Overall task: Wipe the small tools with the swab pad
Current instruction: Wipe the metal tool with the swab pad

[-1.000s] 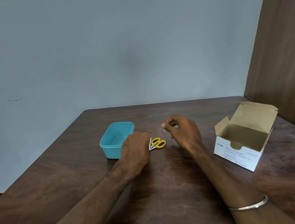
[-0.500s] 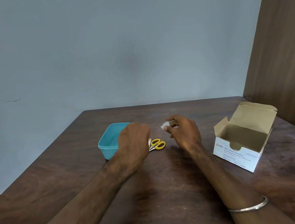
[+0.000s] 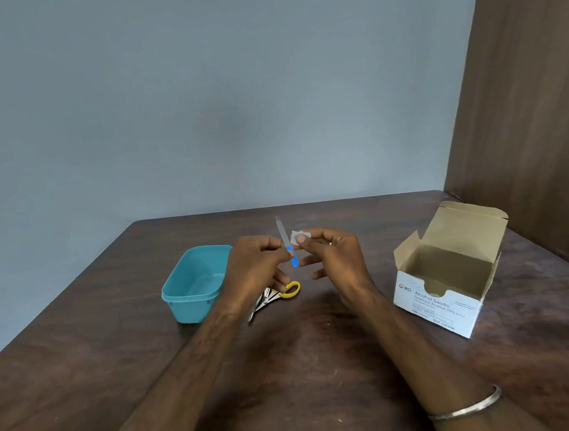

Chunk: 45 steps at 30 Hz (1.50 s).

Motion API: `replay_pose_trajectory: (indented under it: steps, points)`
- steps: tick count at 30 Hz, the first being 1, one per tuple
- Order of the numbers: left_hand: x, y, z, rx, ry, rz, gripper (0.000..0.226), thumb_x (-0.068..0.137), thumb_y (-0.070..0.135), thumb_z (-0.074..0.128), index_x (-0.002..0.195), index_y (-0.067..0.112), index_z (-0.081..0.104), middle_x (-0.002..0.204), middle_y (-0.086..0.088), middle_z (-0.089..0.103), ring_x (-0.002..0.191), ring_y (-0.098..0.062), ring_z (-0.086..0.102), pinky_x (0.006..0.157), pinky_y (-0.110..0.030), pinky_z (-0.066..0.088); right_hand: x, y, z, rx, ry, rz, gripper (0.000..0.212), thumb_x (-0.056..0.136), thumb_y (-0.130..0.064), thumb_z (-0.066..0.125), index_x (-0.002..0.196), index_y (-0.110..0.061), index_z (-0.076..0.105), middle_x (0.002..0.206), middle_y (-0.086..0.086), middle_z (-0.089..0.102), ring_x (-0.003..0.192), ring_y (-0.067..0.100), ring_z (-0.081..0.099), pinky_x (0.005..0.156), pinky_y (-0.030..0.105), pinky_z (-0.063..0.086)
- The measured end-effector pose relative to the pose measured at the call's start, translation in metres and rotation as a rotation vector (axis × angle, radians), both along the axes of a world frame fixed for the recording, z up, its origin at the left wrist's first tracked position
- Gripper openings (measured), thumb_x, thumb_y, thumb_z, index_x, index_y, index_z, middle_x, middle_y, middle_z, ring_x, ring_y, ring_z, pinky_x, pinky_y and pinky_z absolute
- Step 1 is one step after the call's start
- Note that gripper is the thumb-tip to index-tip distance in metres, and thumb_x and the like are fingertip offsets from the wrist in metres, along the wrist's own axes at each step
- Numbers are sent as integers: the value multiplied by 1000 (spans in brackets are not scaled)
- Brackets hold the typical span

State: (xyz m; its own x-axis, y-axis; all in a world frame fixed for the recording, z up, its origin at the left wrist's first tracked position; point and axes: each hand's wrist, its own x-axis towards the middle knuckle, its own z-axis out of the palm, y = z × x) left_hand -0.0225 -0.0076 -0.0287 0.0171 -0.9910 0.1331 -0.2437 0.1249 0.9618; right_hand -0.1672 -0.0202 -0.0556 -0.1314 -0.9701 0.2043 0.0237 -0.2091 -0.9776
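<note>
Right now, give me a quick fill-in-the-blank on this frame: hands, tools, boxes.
1. The left hand holds a nail file with a ____ handle.
2. The right hand pinches a small white ____.
3. The scissors on the table have ____ handles.
4. The cardboard box of alcohol swabs stands with its lid ____.

Missing words: blue; swab pad; yellow; open

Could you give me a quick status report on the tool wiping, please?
Left hand grips blue-handled nail file, blade up. Right hand pinches swab pad beside blade. Yellow scissors wait on table. Nothing in the way.
</note>
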Motion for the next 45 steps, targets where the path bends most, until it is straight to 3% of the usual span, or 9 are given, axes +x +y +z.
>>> replay_pose_trajectory:
  steps: [3, 8, 13, 22, 31, 41, 45]
  points:
    - [-4, -4, -10, -21, 77, -5, 10, 87, 7, 66, 96, 2, 68, 75, -21, 67, 45, -27, 61, 47, -32, 55, 1, 0, 1, -12, -7, -5, 11, 92, -20, 69, 100, -19, 76, 86, -1, 79, 71, 17, 74, 52, 28, 49]
    - [-8, -7, -28, -185, -5, 25, 14, 94, 14, 59, 99, 17, 72, 75, -13, 67, 41, -13, 53, 46, -33, 53, 3, -2, -2, -5, -49, 0, 8, 91, -20, 70, 95, -22, 77, 85, 0, 78, 70, 16, 67, 52, 30, 50]
    - [-6, -11, -34, -247, -53, 80, 16, 95, 14, 59, 106, 15, 72, 66, -2, 62, 37, -3, 47, 43, -23, 51, 2, -6, -2, 10, -116, -20, 11, 90, -20, 72, 99, -19, 80, 79, -1, 75, 65, 14, 55, 50, 31, 52]
    - [-5, -13, -39, -283, -73, 134, 17, 92, 19, 64, 107, 18, 72, 80, 4, 70, 45, -4, 58, 46, -20, 52, 2, -7, -6, 18, -138, 20, 9, 89, -19, 72, 92, -23, 80, 80, 3, 76, 63, 17, 54, 51, 31, 51]
    - [-4, -8, -34, -349, -23, 198, 19, 87, 15, 71, 103, 25, 66, 69, 8, 69, 42, -6, 59, 44, -21, 52, 4, -8, -2, 64, 32, 49, 26, 88, -2, 57, 90, -16, 79, 82, 7, 72, 60, 16, 55, 53, 33, 51]
    - [-2, -5, -33, -368, -3, 170, 22, 84, 25, 75, 105, 24, 69, 61, 2, 70, 41, -14, 62, 44, -30, 56, -6, -7, -4, 38, 47, 196, 10, 87, -20, 75, 93, -19, 82, 88, -3, 77, 71, 17, 56, 61, 34, 54]
    - [-1, -4, -35, -344, -14, 121, 25, 85, 19, 73, 110, 20, 72, 67, 1, 73, 46, -16, 66, 49, -32, 58, -6, -8, -5, 36, 79, 212, 11, 86, -22, 76, 93, -16, 81, 82, -3, 75, 69, 15, 54, 61, 34, 54]
